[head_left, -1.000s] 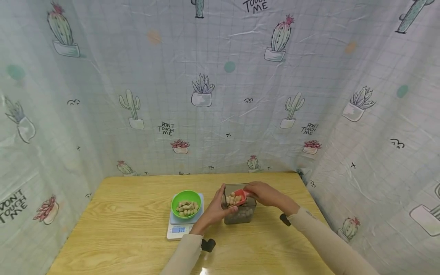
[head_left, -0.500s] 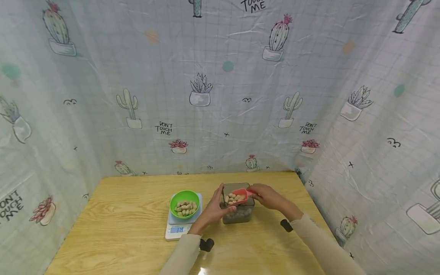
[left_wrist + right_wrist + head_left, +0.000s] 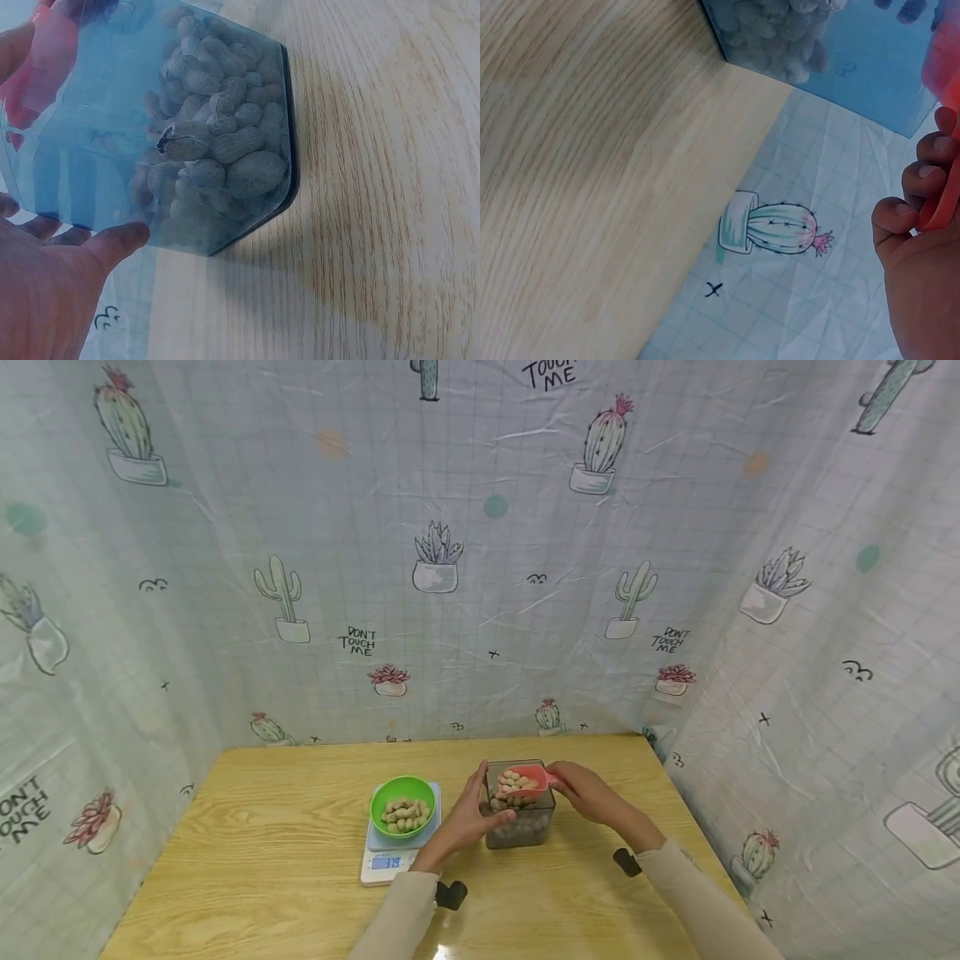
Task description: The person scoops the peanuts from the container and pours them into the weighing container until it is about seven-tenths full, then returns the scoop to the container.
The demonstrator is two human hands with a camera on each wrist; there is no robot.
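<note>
A clear, dark-tinted square container (image 3: 517,835) with unshelled peanuts (image 3: 225,112) in its lower part stands on the table. My left hand (image 3: 468,814) holds its left side, thumb on the near face and fingers along the side wall. My right hand (image 3: 588,789) grips the handle of a red scoop (image 3: 534,774); the curled fingers round it show in the right wrist view. The scoop lies level at the container's mouth, with several peanuts in it. Left of the hands, a green bowl (image 3: 378,806) of peanuts sits on a white kitchen scale (image 3: 367,867).
The scale's lit display (image 3: 386,862) seems to read 379, any decimal point being too small to tell. Under everything is a wooden table (image 3: 262,860). A cactus-print curtain (image 3: 480,635) hangs behind the table and along its sides.
The scoop with peanuts has risen within the container's mouth and levelled out, as the right hand shifted slightly right. My left hand keeps its hold on the container.
</note>
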